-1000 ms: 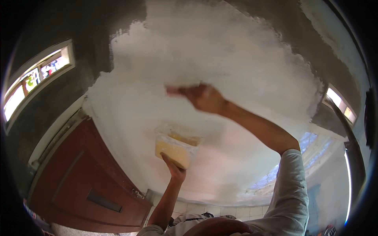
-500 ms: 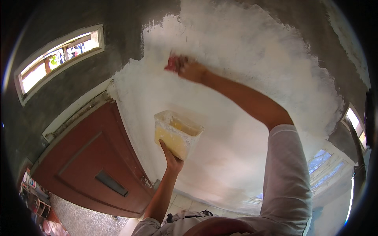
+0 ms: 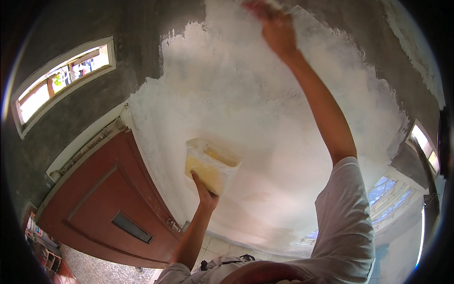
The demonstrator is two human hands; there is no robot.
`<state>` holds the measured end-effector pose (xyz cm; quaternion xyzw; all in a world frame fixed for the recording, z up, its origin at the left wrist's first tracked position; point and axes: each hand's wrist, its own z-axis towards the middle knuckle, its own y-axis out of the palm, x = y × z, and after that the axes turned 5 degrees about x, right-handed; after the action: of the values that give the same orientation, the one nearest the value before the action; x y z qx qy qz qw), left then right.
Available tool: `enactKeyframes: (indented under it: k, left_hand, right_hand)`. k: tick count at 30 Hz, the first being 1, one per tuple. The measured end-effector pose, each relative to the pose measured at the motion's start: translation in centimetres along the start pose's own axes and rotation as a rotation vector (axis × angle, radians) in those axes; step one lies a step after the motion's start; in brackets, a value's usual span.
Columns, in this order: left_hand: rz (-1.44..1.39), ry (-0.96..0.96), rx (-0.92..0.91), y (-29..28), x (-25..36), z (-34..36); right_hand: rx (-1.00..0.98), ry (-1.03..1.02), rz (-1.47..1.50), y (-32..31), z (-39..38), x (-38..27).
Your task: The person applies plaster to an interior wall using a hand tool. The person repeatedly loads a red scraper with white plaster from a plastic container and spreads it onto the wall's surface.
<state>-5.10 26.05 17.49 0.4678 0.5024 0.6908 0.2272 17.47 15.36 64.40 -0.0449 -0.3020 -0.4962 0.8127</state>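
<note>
My left hand (image 3: pixel 206 195) grips a squarish yellow plastic tub (image 3: pixel 204 169) from below, thumb up its front side. White smears coat the tub's rim and walls, and its open top tilts so that part of the inside shows. High up at the top edge, my right hand (image 3: pixel 280 33) is closed around a red hand tool (image 3: pixel 257 8). Motion smears the tool, and its exact kind cannot be made out. It is at the upper part of the white-coated wall (image 3: pixel 283 128); whether it touches the wall is unclear.
Dark grey bare plaster (image 3: pixel 137 28) borders the white coat with ragged edges. At the left a reddish-brown door (image 3: pixel 94 189) stands below a small slit window (image 3: pixel 64 80). A louvred window (image 3: pixel 390 196) is at the lower right, and pale floor tiles (image 3: pixel 227 248) lie below.
My right hand has swept up and to the right with the red tool, and the arm has stretched out. My left hand holds the tub in nearly the same place. The view has shifted slightly.
</note>
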Motion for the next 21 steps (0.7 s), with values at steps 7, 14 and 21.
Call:
enactKeyframes:
  k: [7, 14, 21]
  left_hand:
    - [0.015, -0.008, 0.007, 0.3, -0.2, -0.7]
    - [-0.007, 0.074, 0.052, -0.9, 1.8, -0.1]
    - [-0.048, 0.154, 0.142, -1.8, 1.6, 0.2]
  right_hand:
    - [-0.387, -0.982, 0.054, -4.3, -14.0, -16.7]
    - [0.159, -0.216, 0.028, 5.1, 4.0, -9.4]
    - [0.137, -0.496, 0.563, 5.4, -3.7, -17.0]
